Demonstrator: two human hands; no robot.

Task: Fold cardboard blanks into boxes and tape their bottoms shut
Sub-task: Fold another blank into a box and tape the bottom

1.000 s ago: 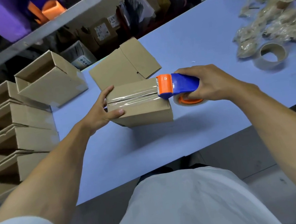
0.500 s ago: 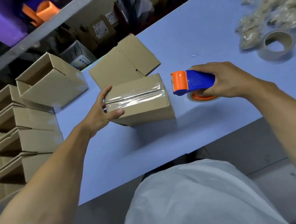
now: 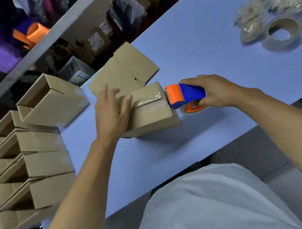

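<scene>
On a pale blue table (image 3: 203,36), a cardboard box (image 3: 151,112) sits mid-scene with clear tape over its top seam. The left hand (image 3: 111,112) lies flat on it, fingers spread, gripping nothing. The right hand (image 3: 214,90) clenches a blue-and-orange tape dispenser (image 3: 184,95) at the box's right end. Finished boxes (image 3: 30,168) are stacked at the left.

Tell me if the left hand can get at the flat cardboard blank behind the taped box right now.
Probably yes. The left hand lies open on the taped box, holding nothing, and the flat blank lies uncovered just beyond its fingertips.
</scene>
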